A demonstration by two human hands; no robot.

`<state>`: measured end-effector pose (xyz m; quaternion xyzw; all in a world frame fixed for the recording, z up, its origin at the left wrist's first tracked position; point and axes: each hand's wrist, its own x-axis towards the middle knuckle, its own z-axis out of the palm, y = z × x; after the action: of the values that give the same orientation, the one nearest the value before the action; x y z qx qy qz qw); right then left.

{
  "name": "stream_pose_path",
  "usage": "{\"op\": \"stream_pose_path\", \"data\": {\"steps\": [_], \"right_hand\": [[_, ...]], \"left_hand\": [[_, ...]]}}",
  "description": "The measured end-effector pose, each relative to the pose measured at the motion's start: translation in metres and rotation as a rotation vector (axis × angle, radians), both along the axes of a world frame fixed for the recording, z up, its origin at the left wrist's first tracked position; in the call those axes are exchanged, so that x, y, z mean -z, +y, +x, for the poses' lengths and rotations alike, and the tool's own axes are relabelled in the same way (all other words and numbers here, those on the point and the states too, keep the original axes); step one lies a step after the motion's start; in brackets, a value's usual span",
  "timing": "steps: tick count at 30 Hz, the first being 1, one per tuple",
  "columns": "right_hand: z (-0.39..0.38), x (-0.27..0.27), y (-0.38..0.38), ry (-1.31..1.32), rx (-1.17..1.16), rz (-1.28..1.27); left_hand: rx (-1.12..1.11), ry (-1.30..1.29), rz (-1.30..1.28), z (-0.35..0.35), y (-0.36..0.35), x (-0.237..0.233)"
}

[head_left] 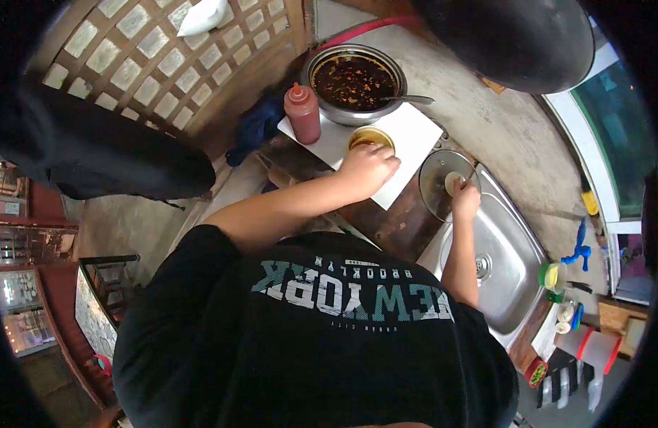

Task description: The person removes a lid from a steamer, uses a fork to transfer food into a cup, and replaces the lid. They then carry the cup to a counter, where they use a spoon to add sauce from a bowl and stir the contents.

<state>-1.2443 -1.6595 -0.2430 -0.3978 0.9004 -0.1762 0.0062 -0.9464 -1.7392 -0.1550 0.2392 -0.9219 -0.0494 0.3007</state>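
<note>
My left hand (370, 171) is over the near side of a small yellowish bowl (372, 133), its fingers closed together at the rim; what they hold is hidden. The bowl stands on a white board (412, 143). Behind it a large metal pot (322, 107) holds dark liquid with orange flecks, and a metal spoon handle (414, 99) sticks out to the right. A red squeeze bottle (303, 118) stands upright left of the bowl. On the right, my right hand (466, 198) grips the pale knob of a round glass lid (436, 182), which is beside the board.
A steel sink (507, 285) lies right of the lid. A large black round object (514, 43) hangs at the top right. Beyond the sink are jars, a red-lidded container (599, 350) and knives (563, 385). A lattice wall (154, 50) stands at the upper left.
</note>
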Motion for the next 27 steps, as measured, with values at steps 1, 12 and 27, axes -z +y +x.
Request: {"op": "stream_pose_path", "data": {"steps": [1,12,27], "right_hand": [[0.006,-0.006,-0.002,0.016,0.03,0.026],[0.112,-0.113,-0.123,-1.098,-0.525,-0.573],[0.144,-0.139,-0.128,-0.374,-0.792,-0.468]], "left_hand": [[0.005,0.06,0.021,0.013,0.003,-0.009],[-0.117,0.291,0.477,0.069,0.018,0.003],[-0.064,0.428,0.405,0.061,0.025,0.026]]}}
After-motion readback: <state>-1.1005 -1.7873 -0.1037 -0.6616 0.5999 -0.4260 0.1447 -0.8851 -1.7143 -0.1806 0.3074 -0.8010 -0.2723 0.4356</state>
